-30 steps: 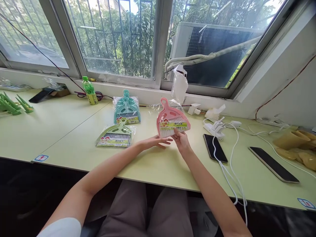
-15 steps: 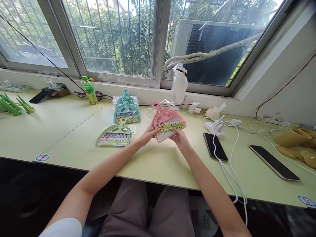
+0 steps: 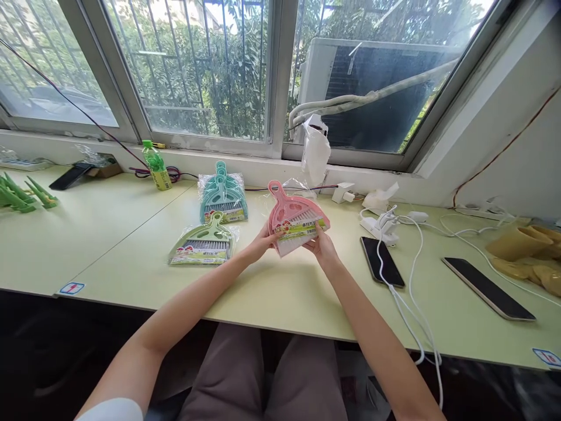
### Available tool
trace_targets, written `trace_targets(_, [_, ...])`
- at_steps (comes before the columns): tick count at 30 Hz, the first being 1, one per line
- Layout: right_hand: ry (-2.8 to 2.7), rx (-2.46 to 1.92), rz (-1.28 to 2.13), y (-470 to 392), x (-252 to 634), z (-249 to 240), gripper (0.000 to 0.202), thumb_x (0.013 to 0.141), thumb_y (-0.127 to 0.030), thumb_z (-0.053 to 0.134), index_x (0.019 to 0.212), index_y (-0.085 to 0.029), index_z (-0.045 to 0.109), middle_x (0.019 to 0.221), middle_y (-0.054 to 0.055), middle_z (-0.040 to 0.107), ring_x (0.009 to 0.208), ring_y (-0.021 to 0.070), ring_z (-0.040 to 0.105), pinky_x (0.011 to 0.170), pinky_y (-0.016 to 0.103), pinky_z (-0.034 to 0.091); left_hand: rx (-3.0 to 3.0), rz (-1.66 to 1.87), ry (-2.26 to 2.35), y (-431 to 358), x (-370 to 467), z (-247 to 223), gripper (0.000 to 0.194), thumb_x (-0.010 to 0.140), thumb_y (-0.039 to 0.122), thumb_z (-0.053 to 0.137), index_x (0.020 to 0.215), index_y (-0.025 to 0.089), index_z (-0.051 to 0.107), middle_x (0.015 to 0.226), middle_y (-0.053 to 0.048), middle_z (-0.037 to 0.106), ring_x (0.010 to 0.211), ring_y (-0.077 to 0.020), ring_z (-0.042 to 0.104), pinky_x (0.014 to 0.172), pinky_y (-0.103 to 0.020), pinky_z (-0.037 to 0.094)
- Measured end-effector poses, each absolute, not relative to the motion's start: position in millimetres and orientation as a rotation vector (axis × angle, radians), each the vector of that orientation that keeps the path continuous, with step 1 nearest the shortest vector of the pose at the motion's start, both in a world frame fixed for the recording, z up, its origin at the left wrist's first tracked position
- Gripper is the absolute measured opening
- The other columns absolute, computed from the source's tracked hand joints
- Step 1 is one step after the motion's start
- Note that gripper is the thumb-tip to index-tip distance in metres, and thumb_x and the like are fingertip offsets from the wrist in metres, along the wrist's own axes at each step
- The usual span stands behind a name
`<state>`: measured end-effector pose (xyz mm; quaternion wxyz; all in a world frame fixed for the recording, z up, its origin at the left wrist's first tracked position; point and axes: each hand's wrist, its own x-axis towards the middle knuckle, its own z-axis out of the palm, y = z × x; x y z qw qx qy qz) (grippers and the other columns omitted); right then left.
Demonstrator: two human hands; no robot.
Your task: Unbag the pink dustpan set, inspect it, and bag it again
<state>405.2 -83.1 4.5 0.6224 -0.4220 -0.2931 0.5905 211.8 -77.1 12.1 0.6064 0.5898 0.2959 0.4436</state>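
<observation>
I hold the pink dustpan (image 3: pixel 287 206) just right of the centre of the frame, my left hand (image 3: pixel 262 243) gripping its left edge and my right hand (image 3: pixel 326 248) gripping its lower right edge; both thumbs lie over the front, near the ends of the printed label (image 3: pixel 298 230); the handle tilts toward the upper left, and a pale brush (image 3: pixel 290 242) shows under clear wrap; left of my hands, a green dustpan (image 3: pixel 216 235) lies wrapped on the table (image 3: pixel 267 298), with teal dustpans (image 3: pixel 222 188) stacked just behind it; a green bottle (image 3: pixel 156 166) stands farther toward the upper left; right of my right hand lies a phone (image 3: pixel 371 256), a white cable (image 3: pixel 419 263) crossing it; another phone (image 3: pixel 488 289) lies near the right edge.
</observation>
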Motion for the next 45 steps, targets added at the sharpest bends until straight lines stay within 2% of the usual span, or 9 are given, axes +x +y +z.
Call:
trace_targets(5, [-0.851, -0.839, 1.296, -87.0, 390.8, -2.6, 0.045, 0.068, -0.035, 0.079, 0.107, -0.024, 0.058, 0.112, 0.003, 0.068, 0.093, 0.0182, 0.067, 0.079, 0.031, 0.058, 1.371, 1.043, 0.709, -75.5, 208.3, 14.8, 0.085, 0.071, 0.050, 0.073, 0.144, 0.029, 0.034, 0.135, -0.011, 0.056, 0.116, -0.0327, 0.056, 0.079, -0.036, 0.053])
trace_targets(14, [-0.977, -0.840, 1.454, -84.9, 410.7, 7.9, 0.037, 0.063, -0.017, 0.079, 0.096, -0.020, 0.062, 0.104, 0.006, 0.070, 0.091, 0.0239, 0.067, 0.081, 0.041, 0.056, 1.411, 1.048, 0.715, -75.6, 210.2, 10.5, 0.082, 0.075, 0.053, 0.068, 0.144, 0.030, 0.031, 0.128, -0.011, 0.060, 0.108, -0.0300, 0.061, 0.075, -0.036, 0.054])
trace_targets(17, [-0.984, -0.867, 1.462, -84.5, 412.7, 9.6, 0.034, 0.065, -0.019, 0.078, 0.095, -0.020, 0.062, 0.103, 0.006, 0.071, 0.090, 0.0234, 0.068, 0.080, 0.041, 0.057, 1.441, 1.043, 0.717, -76.8, 210.9, 12.1, 0.082, 0.073, 0.054, 0.069, 0.143, 0.028, 0.033, 0.126, -0.012, 0.061, 0.105, -0.0298, 0.062, 0.072, -0.035, 0.054])
trace_targets(22, [-0.934, -0.961, 1.367, -81.5, 407.8, 1.0, 0.037, 0.064, -0.026, 0.080, 0.095, -0.021, 0.061, 0.100, 0.004, 0.071, 0.084, 0.0205, 0.068, 0.071, 0.034, 0.058, 1.476, 1.038, 0.680, -82.8, 212.5, 15.9, 0.087, 0.072, 0.049, 0.073, 0.144, 0.027, 0.030, 0.128, -0.013, 0.059, 0.105, -0.0292, 0.061, 0.072, -0.033, 0.054])
trace_targets(32, [-0.887, -0.922, 1.244, -77.1, 407.0, -10.2, 0.054, 0.053, -0.033, 0.088, 0.097, -0.019, 0.061, 0.099, 0.005, 0.071, 0.081, 0.0216, 0.069, 0.068, 0.034, 0.059, 1.407, 1.017, 0.701, -81.9, 215.9, 7.7, 0.081, 0.074, 0.047, 0.071, 0.141, 0.026, 0.031, 0.127, -0.012, 0.058, 0.099, -0.0265, 0.064, 0.069, -0.033, 0.053])
trace_targets(37, [-0.795, -0.843, 1.197, -80.5, 407.6, -7.4, 0.052, 0.053, -0.030, 0.087, 0.096, -0.021, 0.059, 0.096, 0.002, 0.070, 0.080, 0.0201, 0.068, 0.068, 0.032, 0.059, 1.364, 0.895, 0.627, -93.2, 228.9, 9.7, 0.074, 0.078, 0.050, 0.067, 0.139, 0.025, 0.033, 0.133, -0.015, 0.055, 0.098, -0.0274, 0.066, 0.079, -0.041, 0.053])
trace_targets(40, [-0.734, -0.787, 1.184, -82.7, 406.3, -5.4, 0.046, 0.057, -0.026, 0.084, 0.095, -0.023, 0.058, 0.097, 0.001, 0.070, 0.085, 0.0188, 0.068, 0.073, 0.031, 0.059, 1.423, 0.758, 0.550, -100.6, 232.7, 11.7, 0.071, 0.080, 0.050, 0.066, 0.139, 0.029, 0.033, 0.145, -0.015, 0.042, 0.105, -0.0284, 0.065, 0.086, -0.044, 0.050])
trace_targets(42, [-0.717, -0.780, 1.172, -83.5, 405.8, -4.4, 0.045, 0.058, -0.024, 0.082, 0.096, -0.024, 0.058, 0.097, 0.000, 0.070, 0.089, 0.0186, 0.068, 0.077, 0.032, 0.058, 1.446, 0.736, 0.547, -102.5, 233.6, 10.5, 0.073, 0.080, 0.050, 0.065, 0.141, 0.031, 0.031, 0.149, -0.014, 0.035, 0.114, -0.0299, 0.059, 0.091, -0.046, 0.048])
trace_targets(45, [-0.740, -0.790, 1.180, -83.8, 405.1, -4.2, 0.048, 0.059, -0.024, 0.082, 0.100, -0.024, 0.058, 0.101, 0.001, 0.070, 0.092, 0.0198, 0.068, 0.081, 0.034, 0.058, 1.405, 0.859, 0.595, -99.0, 233.7, 6.1, 0.072, 0.082, 0.053, 0.061, 0.142, 0.029, 0.029, 0.150, -0.014, 0.033, 0.130, -0.0305, 0.046, 0.099, -0.047, 0.042])
